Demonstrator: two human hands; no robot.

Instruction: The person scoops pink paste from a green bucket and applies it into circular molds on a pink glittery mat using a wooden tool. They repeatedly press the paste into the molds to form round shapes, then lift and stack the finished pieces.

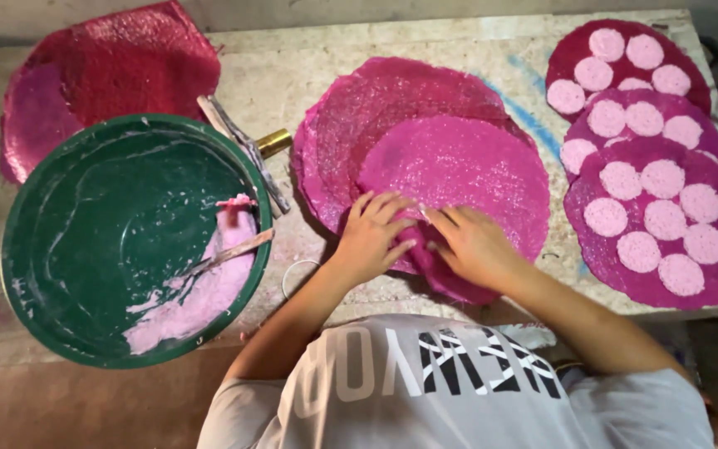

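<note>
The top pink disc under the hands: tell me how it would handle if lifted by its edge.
The top pink disc looks thin and probably floppy: its near edge is already curled over under the left hand and right hand. Likely light for its size. Its surface glistens, so it may be damp and cling to the stack of discs beneath, and could tear.

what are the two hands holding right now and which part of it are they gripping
Both the left hand and the right hand press and pinch the near edge of the top pink round sheet, folding it. Nothing is lifted.

The folded pink sheet (425,254) lies mostly hidden beneath both hands.
</note>
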